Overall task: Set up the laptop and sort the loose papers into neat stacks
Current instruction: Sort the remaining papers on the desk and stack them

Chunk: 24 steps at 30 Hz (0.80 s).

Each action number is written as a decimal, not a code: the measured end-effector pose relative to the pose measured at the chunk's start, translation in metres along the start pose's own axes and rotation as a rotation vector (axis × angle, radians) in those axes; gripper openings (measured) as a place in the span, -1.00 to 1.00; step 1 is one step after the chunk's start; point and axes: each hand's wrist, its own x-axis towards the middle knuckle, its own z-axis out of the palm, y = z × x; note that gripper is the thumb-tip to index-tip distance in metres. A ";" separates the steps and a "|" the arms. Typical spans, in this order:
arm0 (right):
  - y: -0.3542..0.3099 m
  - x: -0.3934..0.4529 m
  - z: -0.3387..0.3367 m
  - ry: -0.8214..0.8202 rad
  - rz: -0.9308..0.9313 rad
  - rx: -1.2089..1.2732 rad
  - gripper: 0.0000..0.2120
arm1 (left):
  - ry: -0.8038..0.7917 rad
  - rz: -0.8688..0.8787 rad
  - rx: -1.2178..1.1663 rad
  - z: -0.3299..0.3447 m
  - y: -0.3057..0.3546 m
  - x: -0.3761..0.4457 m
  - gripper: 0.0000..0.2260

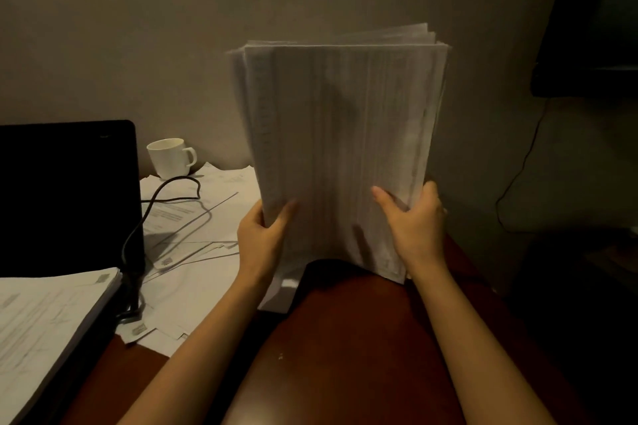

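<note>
Black and unlit, the laptop (65,197) stands open at the far left of the reddish-brown wooden table (362,338), its screen upright and facing the camera. Over its lower part lies a neat stack of printed papers (45,324), reaching off the bottom left corner of the view. Just right of the laptop a dark cable (138,228) loops across the table and drops down beside the screen edge. Behind that loop, near the wall, sits a white mug (171,157) with its handle turned to the right. Loose sheets (193,252) are spread untidily over the table from the mug forward, overlapping one another at angles, the cable lying on top of them. Right of centre a thick bundle of papers (345,148) is held upright, its lower edge down at the table and its top edges uneven and blurred. The left hand (262,238) grips the bundle's lower left edge, thumb on the front sheet. The right hand (414,221) grips the lower right edge, its thumb likewise pressed across the front. At the far right a dark shape hangs by the wall with a thin wire trailing below it
</note>
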 end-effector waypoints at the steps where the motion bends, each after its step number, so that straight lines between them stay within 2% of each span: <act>1: 0.001 0.001 -0.001 0.005 0.055 0.043 -0.55 | -0.008 -0.013 -0.032 0.000 -0.001 0.000 -0.87; 3: 0.004 0.001 -0.001 0.003 0.122 0.110 -0.41 | -0.028 -0.027 -0.074 0.000 -0.001 0.000 -0.83; 5: 0.009 0.000 0.002 -0.015 0.127 0.088 -0.41 | -0.049 -0.025 -0.084 0.002 0.001 0.000 -0.82; 11: 0.031 -0.007 0.012 -0.056 0.242 0.068 -0.66 | -0.031 -0.047 -0.075 0.002 -0.006 0.005 -0.81; 15: 0.031 -0.014 0.012 -0.046 0.188 0.121 -0.88 | 0.001 -0.010 -0.009 0.005 -0.018 0.006 -0.80; 20: 0.020 -0.012 0.007 -0.047 0.159 0.130 -0.88 | 0.035 0.025 -0.024 0.006 -0.013 0.003 -0.82; 22: 0.015 -0.009 0.001 -0.025 0.154 0.211 -0.88 | 0.028 0.012 -0.065 0.002 -0.009 0.004 -0.83; 24: 0.012 -0.006 -0.003 -0.053 0.167 0.293 -0.78 | -0.007 -0.019 -0.109 -0.002 -0.009 0.007 -0.79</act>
